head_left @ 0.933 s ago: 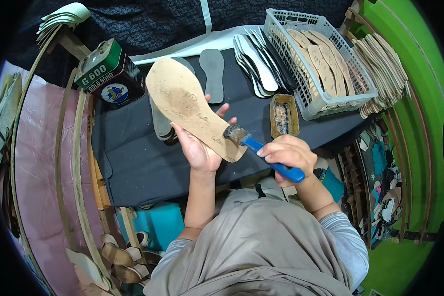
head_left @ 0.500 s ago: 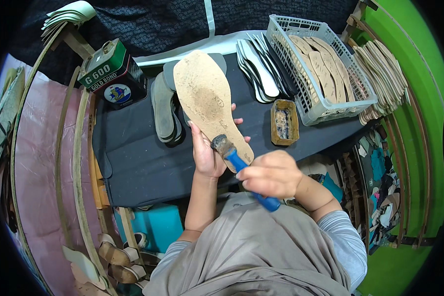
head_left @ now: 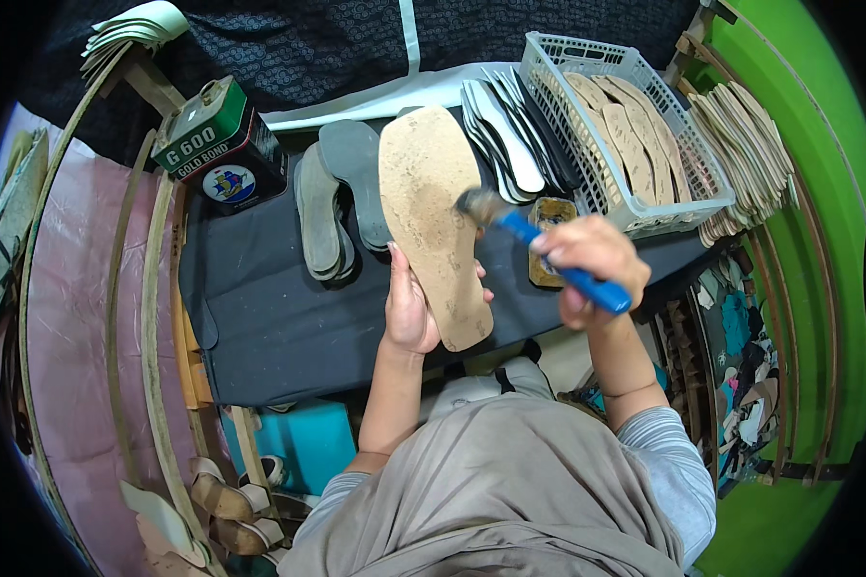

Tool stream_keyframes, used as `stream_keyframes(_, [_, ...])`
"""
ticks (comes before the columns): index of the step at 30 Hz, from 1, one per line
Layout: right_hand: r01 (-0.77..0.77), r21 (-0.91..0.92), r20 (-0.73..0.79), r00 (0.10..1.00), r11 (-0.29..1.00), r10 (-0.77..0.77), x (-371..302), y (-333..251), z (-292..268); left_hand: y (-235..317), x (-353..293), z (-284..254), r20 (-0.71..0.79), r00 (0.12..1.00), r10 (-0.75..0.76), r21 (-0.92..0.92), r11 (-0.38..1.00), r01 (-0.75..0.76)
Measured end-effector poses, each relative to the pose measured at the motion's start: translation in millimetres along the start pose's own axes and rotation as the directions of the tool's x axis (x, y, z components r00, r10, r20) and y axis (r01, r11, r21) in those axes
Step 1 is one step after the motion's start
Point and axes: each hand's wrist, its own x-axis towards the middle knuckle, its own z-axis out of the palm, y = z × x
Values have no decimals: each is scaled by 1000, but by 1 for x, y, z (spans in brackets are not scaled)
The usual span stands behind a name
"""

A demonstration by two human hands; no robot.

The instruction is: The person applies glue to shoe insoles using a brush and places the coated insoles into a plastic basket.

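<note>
My left hand [head_left: 409,313] grips a tan, cork-like insole [head_left: 428,173] around its narrow end, thumb along the left edge and fingertips showing at the right. The insole is held up over the table, its wide end pointing away. My right hand [head_left: 601,260] is closed around a brush with a blue handle [head_left: 522,229]. Its dark bristles are at the insole's right edge, near the middle; blur hides whether they touch. Behind my right hand is a small yellowish tub [head_left: 555,208], partly covered. Grey soles [head_left: 318,216] lie left of the insole, with another grey sole [head_left: 356,154] beside them.
A white plastic crate [head_left: 635,219] of tan insoles stands at the back right, with stacked sole pieces [head_left: 741,144] beyond it. White and black sole pieces [head_left: 505,144] lie left of the crate. A green and black metal can [head_left: 221,144] stands at the table's left.
The insole has shifted right and turned more upright, uncovering the grey sole behind. My right hand and the brush have moved up and right, from the insole's narrow end to its right edge.
</note>
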Motion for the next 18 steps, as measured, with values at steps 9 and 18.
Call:
stream_keyframes(9, [16,41,72,997,999,-19,13,-5,-6,4,-3,-7,44,996,-71,108,992,66])
stream_keyframes(18, [-88,-157,-197,979,984,56,30,36,-12,1,-5,-22,3,979,-202,188,962,198])
